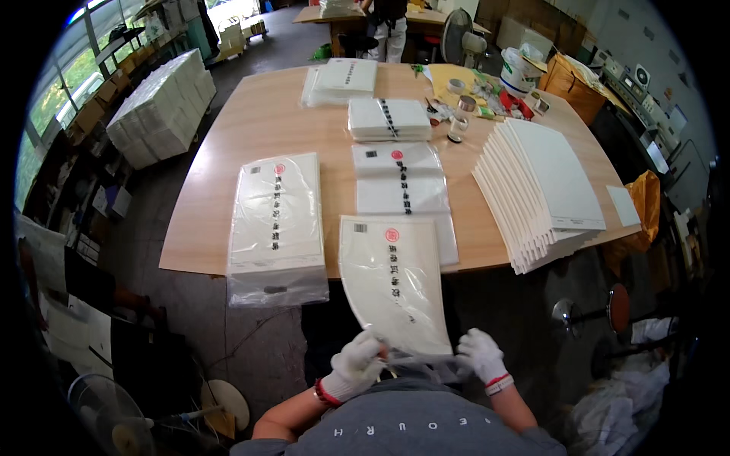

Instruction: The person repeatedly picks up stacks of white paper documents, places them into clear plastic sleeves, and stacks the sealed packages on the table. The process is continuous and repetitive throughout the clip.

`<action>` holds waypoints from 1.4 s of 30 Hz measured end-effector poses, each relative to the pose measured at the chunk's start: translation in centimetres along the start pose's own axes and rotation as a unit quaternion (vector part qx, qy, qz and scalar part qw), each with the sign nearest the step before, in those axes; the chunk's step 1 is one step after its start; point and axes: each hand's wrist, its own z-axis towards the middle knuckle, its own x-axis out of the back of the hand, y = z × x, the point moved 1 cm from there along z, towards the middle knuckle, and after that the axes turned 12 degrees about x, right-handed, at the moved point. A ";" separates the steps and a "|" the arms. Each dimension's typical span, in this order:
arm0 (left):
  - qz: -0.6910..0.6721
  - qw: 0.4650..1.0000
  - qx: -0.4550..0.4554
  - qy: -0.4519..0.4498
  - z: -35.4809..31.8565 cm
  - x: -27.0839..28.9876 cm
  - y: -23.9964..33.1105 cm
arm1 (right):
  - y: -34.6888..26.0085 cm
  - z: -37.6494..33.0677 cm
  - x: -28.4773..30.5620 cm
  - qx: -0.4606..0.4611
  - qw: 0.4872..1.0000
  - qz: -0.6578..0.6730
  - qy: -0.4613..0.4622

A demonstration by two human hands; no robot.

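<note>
A clear plastic bag with cream paper inside [391, 281] lies partly on the near table edge and reaches toward my body. Its loose mouth spans between my two white-gloved hands. My left hand [356, 366] is closed, pinching the left corner of the mouth. At the right corner, my right hand [482, 356] has its fingers bent onto the plastic. Beyond this bag lies a flat printed plastic bag [399, 182], partly covered by it. To the left rests a pile of filled bags [275, 205], its clear flap hanging past the table edge.
On the right stands a fanned stack of white paper [544, 175]. Farther back are a bundle of bags [389, 119], another bagged stack [346, 80], a glass jar [459, 125] and a white bucket [521, 72]. A fan [114, 418] stands lower left; a person [389, 30] is behind the table.
</note>
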 end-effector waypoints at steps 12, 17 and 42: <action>-0.077 0.863 -0.157 0.475 4.6 14.6 -8.8 | 0.0 13.2 -24.7 -0.061 0.927 0.117 -0.352; -0.168 0.843 0.163 0.484 3.3 22.6 -27.0 | 8.1 14.2 -31.1 -0.131 0.927 0.026 -0.351; 0.194 0.974 0.093 -0.064 30.1 -5.2 -12.6 | 1.5 18.0 -8.9 -0.016 0.989 0.008 -0.149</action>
